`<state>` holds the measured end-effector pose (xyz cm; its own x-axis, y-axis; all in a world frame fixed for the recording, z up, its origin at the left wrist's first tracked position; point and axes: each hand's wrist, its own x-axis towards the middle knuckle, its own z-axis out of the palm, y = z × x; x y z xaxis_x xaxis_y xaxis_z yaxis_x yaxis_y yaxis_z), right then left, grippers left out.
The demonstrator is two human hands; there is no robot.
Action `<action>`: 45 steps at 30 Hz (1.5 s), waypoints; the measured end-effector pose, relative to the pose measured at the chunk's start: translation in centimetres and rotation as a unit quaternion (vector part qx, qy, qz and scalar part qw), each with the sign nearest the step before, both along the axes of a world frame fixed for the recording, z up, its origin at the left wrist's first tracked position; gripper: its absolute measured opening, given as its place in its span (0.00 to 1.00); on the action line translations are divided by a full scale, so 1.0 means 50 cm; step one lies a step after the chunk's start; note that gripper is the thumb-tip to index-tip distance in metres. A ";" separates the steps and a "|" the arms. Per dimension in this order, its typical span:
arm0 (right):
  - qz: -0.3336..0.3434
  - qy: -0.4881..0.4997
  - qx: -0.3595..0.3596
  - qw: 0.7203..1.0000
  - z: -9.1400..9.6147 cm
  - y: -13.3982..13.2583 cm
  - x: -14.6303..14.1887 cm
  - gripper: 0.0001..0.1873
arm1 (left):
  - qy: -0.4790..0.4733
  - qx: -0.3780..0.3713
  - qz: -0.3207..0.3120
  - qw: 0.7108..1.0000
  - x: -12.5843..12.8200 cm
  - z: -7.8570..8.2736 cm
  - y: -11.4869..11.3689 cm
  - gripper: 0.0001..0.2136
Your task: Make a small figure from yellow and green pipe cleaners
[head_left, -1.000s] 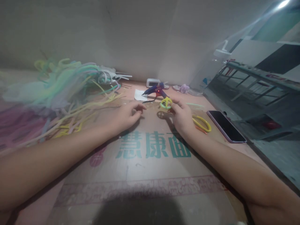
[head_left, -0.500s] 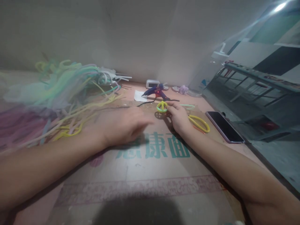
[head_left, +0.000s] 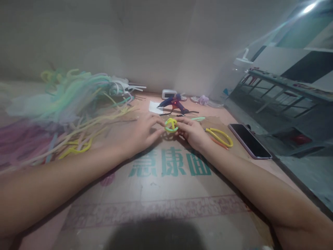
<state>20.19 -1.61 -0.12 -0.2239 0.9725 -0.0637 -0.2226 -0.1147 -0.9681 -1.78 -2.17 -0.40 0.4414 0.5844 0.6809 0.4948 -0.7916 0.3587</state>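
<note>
A small green and yellow ring of bent tubing is held between both hands above a cardboard sheet with teal characters. My left hand pinches the ring's left side with its fingertips. My right hand grips the ring's right side. Both forearms rest low over the cardboard.
A heap of pastel tubes sprawls at the left. A blue glue gun with a red light lies behind the hands on white paper. Yellow-handled scissors and a phone lie at the right, near the table edge.
My right hand carried the ring left and toward me. My left hand swung back, then came forward and took hold of the ring's left side.
</note>
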 end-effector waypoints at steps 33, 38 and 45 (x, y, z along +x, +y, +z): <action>0.081 -0.112 0.002 0.990 0.011 -0.028 -0.011 0.17 | 0.013 0.001 0.004 1.000 0.006 0.001 -0.006 0.12; 0.075 -0.096 0.006 0.993 0.011 -0.029 -0.014 0.17 | 0.021 -0.010 0.017 1.000 0.006 0.000 -0.005 0.13; 0.067 -0.081 -0.014 0.994 0.009 -0.031 -0.017 0.17 | 0.016 -0.037 -0.021 0.999 0.007 0.000 -0.002 0.10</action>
<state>19.33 -3.18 0.31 -0.3355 0.9320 -0.1369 -0.0445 -0.1608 -0.9860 -1.44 -2.30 -0.42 0.4874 0.6131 0.6218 0.4736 -0.7838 0.4016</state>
